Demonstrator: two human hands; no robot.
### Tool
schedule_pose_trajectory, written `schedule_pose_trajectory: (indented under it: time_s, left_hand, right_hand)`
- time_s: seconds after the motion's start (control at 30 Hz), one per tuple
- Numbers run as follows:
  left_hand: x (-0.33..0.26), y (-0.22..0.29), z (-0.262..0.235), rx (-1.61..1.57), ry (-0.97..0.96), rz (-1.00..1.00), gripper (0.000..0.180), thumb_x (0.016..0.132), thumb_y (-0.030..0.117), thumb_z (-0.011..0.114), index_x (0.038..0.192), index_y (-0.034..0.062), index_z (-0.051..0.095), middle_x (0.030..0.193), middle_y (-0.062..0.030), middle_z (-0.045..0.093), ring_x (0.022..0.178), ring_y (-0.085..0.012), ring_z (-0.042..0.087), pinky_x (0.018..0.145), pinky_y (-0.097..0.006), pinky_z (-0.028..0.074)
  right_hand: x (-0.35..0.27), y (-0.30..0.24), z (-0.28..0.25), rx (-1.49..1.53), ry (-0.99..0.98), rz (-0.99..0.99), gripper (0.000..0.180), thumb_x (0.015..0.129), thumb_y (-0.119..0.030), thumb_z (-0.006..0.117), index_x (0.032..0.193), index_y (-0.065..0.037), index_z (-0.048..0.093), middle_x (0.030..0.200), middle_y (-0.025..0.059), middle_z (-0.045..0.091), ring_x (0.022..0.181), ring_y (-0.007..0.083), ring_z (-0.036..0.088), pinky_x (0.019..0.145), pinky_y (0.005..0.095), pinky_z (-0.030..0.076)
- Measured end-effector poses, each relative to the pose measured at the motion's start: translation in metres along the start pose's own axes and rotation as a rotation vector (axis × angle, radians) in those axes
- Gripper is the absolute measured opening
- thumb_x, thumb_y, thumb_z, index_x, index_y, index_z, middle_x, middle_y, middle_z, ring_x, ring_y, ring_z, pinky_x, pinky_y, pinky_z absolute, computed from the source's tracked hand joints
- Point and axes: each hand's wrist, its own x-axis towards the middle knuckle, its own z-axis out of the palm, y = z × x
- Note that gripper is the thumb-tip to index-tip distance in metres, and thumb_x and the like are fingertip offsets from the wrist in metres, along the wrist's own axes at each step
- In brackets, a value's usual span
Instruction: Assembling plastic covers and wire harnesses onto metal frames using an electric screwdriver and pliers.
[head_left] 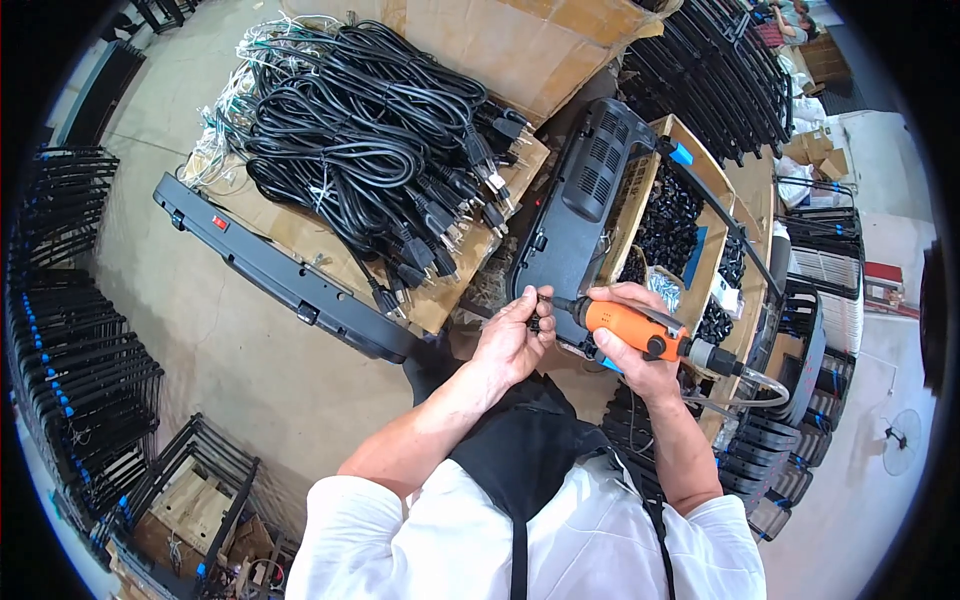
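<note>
Floor: grey concrete workshop floor [230,350], with stacks of black metal frames [70,350] standing along the left side and more at the upper right
Cardboard: flattened brown cardboard sheet [300,235] ahead and to the left, carrying a big heap of coiled black power cords with plugs [370,140]
Long part: long black plastic bar with a small red switch [280,270] lies along the near edge of that cardboard
Box: open brown cardboard box of small black parts [680,220] ahead on the right
Workpiece: black plastic vented housing panel [590,190] leans just left of the box, its lower end near both hands
Right hand: right hand [635,345] has its grip clenched round an orange powered screwdriver with a clear hose at its rear [640,330], tip pointing left
Left hand: left hand [510,335] pinches a small dark piece, too small to identify, right at the tool tip
Clothing: white sleeves and a black apron on the person
</note>
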Motion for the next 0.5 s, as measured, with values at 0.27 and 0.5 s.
schedule_pose_trajectory:
  time_s: [0.27, 0.5]
  left_hand:
    - [0.005, 0.004, 0.001, 0.028, 0.001, -0.023, 0.034, 0.112, 0.037, 0.055, 0.124, 0.0056, 0.063, 0.081, 0.0033, 0.053, 0.070, -0.0121, 0.051, 0.065, -0.026, 0.044]
    - [0.004, 0.006, 0.024, 0.002, 0.046, 0.055, 0.035, 0.113, 0.038, 0.054, 0.122, 0.0060, 0.062, 0.080, 0.0029, 0.054, 0.069, -0.0115, 0.051, 0.063, -0.026, 0.043]
  right_hand:
    - [0.015, -0.008, 0.000, -0.086, -0.065, 0.037, 0.050, 0.088, -0.005, 0.082, 0.133, -0.003, 0.061, 0.130, 0.0120, 0.072, 0.121, 0.0225, 0.068, 0.107, 0.0386, 0.053]
    - [0.028, -0.011, 0.012, -0.177, -0.072, 0.020, 0.051, 0.088, -0.005, 0.082, 0.135, -0.003, 0.060, 0.131, 0.0125, 0.071, 0.122, 0.0234, 0.068, 0.107, 0.0392, 0.053]
